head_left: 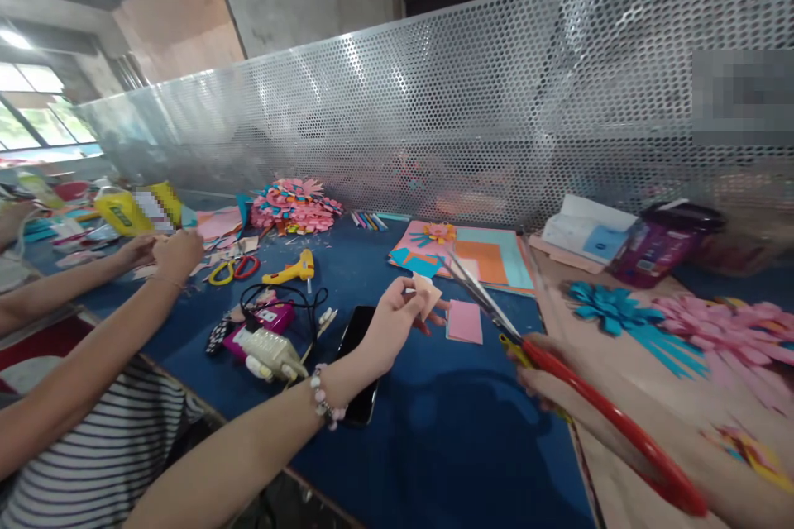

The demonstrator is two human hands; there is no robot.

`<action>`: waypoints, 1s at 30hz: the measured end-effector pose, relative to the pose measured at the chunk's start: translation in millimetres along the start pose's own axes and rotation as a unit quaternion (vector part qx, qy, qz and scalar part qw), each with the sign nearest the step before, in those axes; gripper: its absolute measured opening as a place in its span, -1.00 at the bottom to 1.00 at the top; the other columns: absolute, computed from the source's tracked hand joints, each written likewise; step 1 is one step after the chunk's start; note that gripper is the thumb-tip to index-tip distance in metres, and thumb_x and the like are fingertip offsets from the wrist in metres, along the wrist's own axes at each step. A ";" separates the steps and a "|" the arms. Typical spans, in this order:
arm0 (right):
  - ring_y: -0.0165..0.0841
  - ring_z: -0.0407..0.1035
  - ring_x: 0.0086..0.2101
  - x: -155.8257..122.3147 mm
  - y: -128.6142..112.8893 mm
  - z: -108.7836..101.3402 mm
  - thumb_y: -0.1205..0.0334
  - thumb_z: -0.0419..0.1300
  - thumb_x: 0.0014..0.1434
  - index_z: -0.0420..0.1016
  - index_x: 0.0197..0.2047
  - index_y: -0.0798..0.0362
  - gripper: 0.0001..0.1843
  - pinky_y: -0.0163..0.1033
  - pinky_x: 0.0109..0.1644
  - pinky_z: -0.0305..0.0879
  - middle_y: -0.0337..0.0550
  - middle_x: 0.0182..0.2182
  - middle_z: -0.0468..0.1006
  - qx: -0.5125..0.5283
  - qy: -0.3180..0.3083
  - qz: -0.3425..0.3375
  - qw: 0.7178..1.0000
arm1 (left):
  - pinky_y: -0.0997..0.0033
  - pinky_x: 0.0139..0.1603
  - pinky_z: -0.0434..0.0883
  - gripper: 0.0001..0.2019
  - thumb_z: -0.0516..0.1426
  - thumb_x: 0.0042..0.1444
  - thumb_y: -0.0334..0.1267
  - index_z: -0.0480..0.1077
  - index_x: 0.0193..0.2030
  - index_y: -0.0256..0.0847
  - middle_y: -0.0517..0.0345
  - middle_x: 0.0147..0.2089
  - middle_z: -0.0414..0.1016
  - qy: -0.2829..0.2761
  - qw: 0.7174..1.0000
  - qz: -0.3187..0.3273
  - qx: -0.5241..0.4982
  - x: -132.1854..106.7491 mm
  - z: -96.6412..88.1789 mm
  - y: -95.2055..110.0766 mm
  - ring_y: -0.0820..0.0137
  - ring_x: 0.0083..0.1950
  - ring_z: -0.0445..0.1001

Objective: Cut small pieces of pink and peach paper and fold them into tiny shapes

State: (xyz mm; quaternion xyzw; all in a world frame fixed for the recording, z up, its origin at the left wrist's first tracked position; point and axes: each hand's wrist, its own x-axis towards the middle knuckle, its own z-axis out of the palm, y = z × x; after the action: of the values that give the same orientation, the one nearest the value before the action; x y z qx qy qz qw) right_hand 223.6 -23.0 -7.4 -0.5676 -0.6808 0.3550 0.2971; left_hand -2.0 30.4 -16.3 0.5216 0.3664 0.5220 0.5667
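Note:
My left hand [390,321], with a beaded bracelet [322,398] on its wrist, pinches a small folded piece of pale peach paper [428,297]. My right hand [552,384] grips a pair of scissors [611,413] with long red and yellow handles. Their metal blades point up and left, a little apart from each other, and the tips lie near the peach paper without visibly cutting it. Between the hands, a small stack of pink paper pieces [464,322] lies on the blue table [459,438]. Behind it are coloured paper sheets [490,252] with an orange paper flower [439,232].
A black phone [356,339] lies under my left forearm. Left of it are a tangle of cables, a yellow glue gun [290,269] and more scissors [234,269]. A co-worker's hands [177,252] work farther left. Teal paper flowers [611,306] and a purple container [661,244] stand right.

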 end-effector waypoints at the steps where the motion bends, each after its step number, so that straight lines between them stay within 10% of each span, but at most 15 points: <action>1: -0.33 0.36 -0.50 3.0 -3.1 -0.1 0.14 0.14 0.08 0.46 -0.33 0.02 -0.85 -0.29 -0.51 0.24 -0.18 -0.52 0.47 -0.020 -0.004 -0.001 1.000 | 0.49 -0.51 0.29 -0.81 0.09 0.07 -0.18 0.18 -0.29 -0.23 0.02 -0.33 0.53 -0.004 1.000 0.000 -0.006 0.0 -0.4 0.7 0.41 -0.43 0.48; 30: -0.36 0.31 -0.53 10.2 -33.4 2.3 0.31 0.03 -0.04 0.43 -0.38 0.07 -0.83 -0.34 -0.50 0.14 -0.21 -0.54 0.46 -0.173 -0.062 -0.067 0.981 | 0.53 -0.39 0.26 -0.92 0.14 -0.09 -0.38 0.27 -0.47 -0.26 0.23 -0.44 0.34 0.026 0.996 -0.012 -0.080 -8.4 0.4 8.8 0.52 -0.42 0.35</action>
State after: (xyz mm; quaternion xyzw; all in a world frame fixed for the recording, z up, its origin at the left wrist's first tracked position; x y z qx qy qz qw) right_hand 201.2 -16.7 18.7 -0.5405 -0.7853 0.2464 0.1746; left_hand -5.0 21.3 -8.7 0.4562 0.3440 0.5565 0.6032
